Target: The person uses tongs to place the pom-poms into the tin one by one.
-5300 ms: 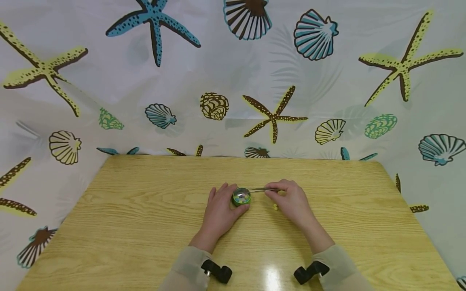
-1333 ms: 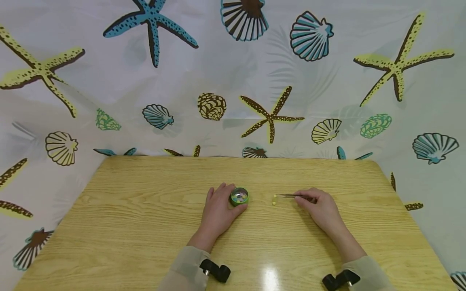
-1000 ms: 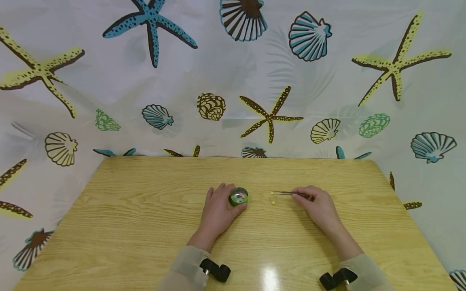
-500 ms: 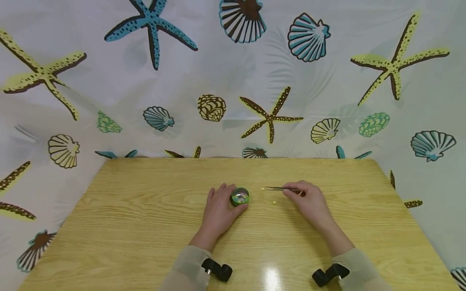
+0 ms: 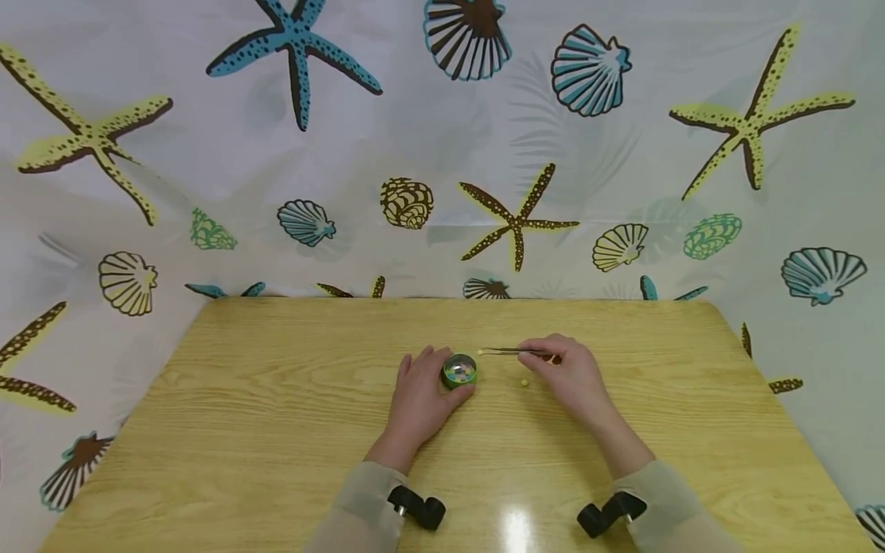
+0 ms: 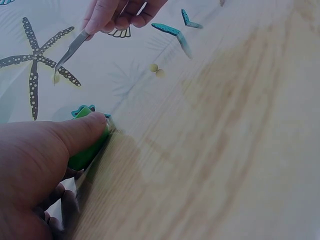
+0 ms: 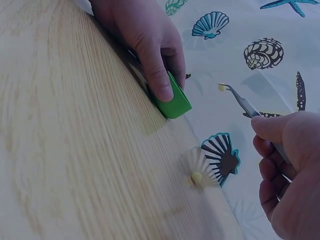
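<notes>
On table [image 5: 276, 399] | left hand [image 5: 418, 395] grips tin [image 5: 459, 372], contents unclear | right hand [image 5: 570, 376] pinches tweezers [image 5: 508, 351]

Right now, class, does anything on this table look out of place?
Yes: one small yellow bead lies loose on the table, right of the green tin of beads. The tweezers carry another above it.

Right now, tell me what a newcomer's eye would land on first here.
The right hand at the middle of the pale wooden table grips thin metal tweezers that pinch a tiny yellow bead above the wood. Just left of it, the left hand holds a small round green tin of coloured beads. One loose yellow bead lies between the hands.
</notes>
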Tool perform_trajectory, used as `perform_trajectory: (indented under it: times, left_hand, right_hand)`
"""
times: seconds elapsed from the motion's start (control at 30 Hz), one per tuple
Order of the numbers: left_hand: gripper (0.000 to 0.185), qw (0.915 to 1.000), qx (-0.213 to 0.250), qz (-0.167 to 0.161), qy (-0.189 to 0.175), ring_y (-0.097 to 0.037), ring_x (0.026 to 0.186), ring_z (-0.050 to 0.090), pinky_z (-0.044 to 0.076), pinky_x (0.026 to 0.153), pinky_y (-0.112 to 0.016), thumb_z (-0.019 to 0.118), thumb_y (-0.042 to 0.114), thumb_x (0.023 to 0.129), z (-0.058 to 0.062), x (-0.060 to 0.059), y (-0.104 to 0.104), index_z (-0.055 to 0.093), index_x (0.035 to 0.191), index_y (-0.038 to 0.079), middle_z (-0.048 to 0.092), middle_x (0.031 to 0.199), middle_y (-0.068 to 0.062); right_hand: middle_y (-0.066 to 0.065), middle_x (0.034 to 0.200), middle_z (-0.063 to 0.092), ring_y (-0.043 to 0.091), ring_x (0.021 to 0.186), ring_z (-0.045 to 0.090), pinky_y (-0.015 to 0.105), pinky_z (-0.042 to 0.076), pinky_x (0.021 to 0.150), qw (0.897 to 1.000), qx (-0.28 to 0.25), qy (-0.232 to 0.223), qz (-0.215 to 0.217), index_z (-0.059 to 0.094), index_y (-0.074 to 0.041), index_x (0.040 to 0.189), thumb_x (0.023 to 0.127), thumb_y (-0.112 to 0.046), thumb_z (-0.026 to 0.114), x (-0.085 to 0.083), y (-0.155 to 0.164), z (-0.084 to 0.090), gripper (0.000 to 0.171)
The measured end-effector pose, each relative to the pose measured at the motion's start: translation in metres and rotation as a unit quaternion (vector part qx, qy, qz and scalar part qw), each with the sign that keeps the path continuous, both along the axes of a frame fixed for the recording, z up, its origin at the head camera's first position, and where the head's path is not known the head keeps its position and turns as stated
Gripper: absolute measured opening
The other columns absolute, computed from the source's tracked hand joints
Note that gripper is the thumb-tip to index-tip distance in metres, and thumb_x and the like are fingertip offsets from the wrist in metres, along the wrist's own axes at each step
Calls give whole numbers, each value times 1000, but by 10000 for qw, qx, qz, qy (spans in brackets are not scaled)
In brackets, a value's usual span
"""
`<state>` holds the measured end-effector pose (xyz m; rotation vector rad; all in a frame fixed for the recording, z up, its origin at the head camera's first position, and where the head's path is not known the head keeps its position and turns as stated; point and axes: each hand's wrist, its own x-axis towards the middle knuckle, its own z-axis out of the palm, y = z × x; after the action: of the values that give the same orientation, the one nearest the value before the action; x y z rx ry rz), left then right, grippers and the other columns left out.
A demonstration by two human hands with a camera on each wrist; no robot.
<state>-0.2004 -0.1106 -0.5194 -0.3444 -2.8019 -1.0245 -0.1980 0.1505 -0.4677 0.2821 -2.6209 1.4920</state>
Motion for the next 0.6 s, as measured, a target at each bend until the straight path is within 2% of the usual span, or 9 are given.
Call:
perform_trajectory:
  times: [0.6]
  left_hand:
    - [69,10000,-21,-9,-4,-38,157,44,14,135,-61,87,38,98,2,0,0,62,152,3,63,155,-17]
  right_hand:
    - [-1,104,78,25,104,65,44,53,91,9995,282,150,19,88,-15,115,104,-21,81,-5,-24,0,14]
